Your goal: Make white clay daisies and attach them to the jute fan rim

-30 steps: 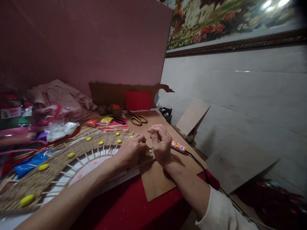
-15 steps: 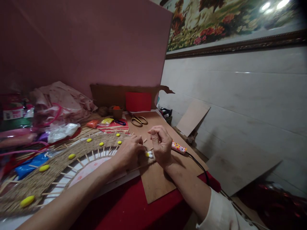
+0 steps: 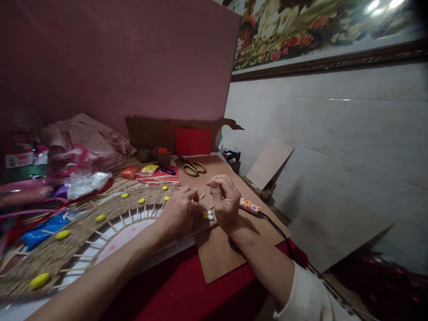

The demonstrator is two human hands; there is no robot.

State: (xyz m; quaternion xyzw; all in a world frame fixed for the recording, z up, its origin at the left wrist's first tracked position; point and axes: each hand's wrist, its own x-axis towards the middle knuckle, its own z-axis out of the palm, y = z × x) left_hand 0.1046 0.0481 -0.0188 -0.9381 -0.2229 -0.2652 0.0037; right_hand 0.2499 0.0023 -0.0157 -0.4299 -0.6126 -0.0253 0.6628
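My left hand (image 3: 179,210) rests over the right end of a curved band wound with brown twine (image 3: 122,209). Its fingers are bent and close together, and their tips are hidden behind the hand. Just right of them, a yellow piece and small white petal-like pieces (image 3: 210,216) lie on the band. My right hand (image 3: 225,203) is held beside these pieces, fingers curled in and thumb up; anything inside it is too small or hidden to make out. Yellow oval pieces (image 3: 63,234) dot the band, and thin wooden sticks (image 3: 113,226) stick out along its inner edge.
Gold-handled scissors (image 3: 194,168) lie on a brown board (image 3: 220,258) over a red cloth (image 3: 174,285). A flower-patterned tool (image 3: 250,205) with a black cord lies right of my right hand. Bags of coloured clay (image 3: 88,184) crowd the left. A white wall (image 3: 327,142) stands at right.
My left fingers have shifted slightly over the band's end, near the white pieces. My right hand stays almost still, in the same curled shape.
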